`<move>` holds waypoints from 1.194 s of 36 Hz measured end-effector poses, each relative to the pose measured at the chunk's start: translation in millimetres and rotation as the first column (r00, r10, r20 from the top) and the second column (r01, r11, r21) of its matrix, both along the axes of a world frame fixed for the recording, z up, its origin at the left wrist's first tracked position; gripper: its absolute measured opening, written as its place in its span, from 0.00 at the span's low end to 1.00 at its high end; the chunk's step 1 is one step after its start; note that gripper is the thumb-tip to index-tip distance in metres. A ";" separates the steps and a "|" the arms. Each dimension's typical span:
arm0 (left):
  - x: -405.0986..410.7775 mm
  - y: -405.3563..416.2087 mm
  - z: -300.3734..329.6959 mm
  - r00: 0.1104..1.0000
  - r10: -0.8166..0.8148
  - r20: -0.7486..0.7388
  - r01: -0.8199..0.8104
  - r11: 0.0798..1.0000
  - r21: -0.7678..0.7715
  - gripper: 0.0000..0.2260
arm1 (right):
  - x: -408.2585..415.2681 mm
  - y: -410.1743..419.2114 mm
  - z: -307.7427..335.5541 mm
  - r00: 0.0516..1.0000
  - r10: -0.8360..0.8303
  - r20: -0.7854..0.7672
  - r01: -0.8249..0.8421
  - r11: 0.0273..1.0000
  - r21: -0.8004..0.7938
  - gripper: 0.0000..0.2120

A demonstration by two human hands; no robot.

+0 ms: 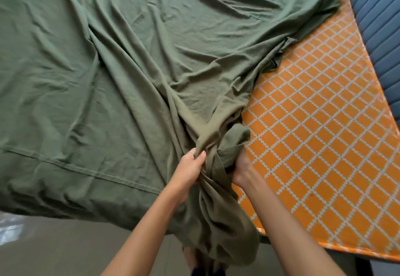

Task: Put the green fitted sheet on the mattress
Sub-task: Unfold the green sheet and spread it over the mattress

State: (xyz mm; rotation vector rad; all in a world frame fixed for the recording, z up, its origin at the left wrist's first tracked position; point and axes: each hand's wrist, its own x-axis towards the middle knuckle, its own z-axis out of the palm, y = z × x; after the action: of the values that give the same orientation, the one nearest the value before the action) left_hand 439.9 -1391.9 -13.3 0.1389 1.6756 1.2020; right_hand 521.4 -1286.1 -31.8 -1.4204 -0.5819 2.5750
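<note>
Head view showed both hands, left hand and right hand, gripping the bunched green fitted sheet at the near edge, the bare orange mattress lying rightward, nearer the right hand

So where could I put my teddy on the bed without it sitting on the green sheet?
The bare patch is the orange checked mattress on the right, between the green sheet edge and the blue padded headboard. The rest is covered by sheet, and it is crowded near the front edge, where the left hand and right hand bunch the fabric.
</note>
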 end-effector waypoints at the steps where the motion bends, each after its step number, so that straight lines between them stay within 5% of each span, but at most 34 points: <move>1: -0.6 1.7 1.2 0.990 -0.058 -0.126 0.056 0.998 -0.020 0.06 | 1.4 3.0 1.8 0.999 -0.032 -0.003 0.032 0.999 0.001 0.36; 4: 0.8 7.0 7.9 0.852 -0.255 -0.457 0.198 0.965 -0.170 0.09 | 8.4 13.4 12.0 0.996 -0.073 -0.054 0.077 0.995 0.069 0.40; 8: 12.7 11.6 10.9 0.720 -0.387 -0.575 0.295 0.922 -0.251 0.09 | 22.3 15.2 23.7 0.994 0.081 -0.072 -0.059 0.963 0.263 0.30; 10: 19.3 15.9 13.7 0.648 -0.462 -0.606 0.345 0.887 -0.308 0.11 | 24.3 10.2 20.2 0.962 0.234 0.139 -0.271 0.871 0.409 0.26; 13: 26.9 23.0 13.1 0.543 -0.565 -0.621 0.419 0.823 -0.383 0.12 | 31.0 16.0 3.0 0.885 0.149 0.441 -0.404 0.717 0.568 0.17; 21: 52.8 45.1 11.9 0.552 -0.590 -0.590 0.496 0.800 -0.337 0.17 | 98.5 106.1 23.0 0.750 -0.285 0.597 -0.373 0.563 0.738 0.17; 29: 118.2 75.1 -13.3 0.578 -0.558 -0.595 0.462 0.825 -0.325 0.17 | 239.4 224.6 47.7 0.594 -0.668 0.449 -0.189 0.427 0.884 0.17; 35: 177.9 90.6 -25.2 0.548 -0.592 -0.591 0.477 0.801 -0.361 0.22 | 331.6 279.9 54.8 0.422 -0.799 0.428 -0.037 0.457 0.889 0.18; 39: 214.5 93.0 -38.3 0.420 -0.679 -0.602 0.460 0.731 -0.504 0.24 | 366.7 265.8 56.8 0.555 -0.745 0.370 0.088 0.495 0.864 0.12; 41: 233.9 88.4 -45.5 0.340 -0.722 -0.602 0.455 0.687 -0.566 0.25 | 388.9 255.2 41.8 0.699 -0.601 0.388 0.050 0.582 0.812 0.16; 43: 252.5 80.7 -51.7 0.248 -0.770 -0.588 0.466 0.627 -0.624 0.25 | 409.5 238.8 22.6 0.734 -0.466 0.494 -0.073 0.669 0.740 0.25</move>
State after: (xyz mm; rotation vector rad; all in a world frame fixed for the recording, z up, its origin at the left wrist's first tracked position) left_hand 692.4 -1311.2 -65.0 1.2644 2.2368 0.1104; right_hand 930.9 -1047.3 -9.2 -1.8524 -1.2559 1.2817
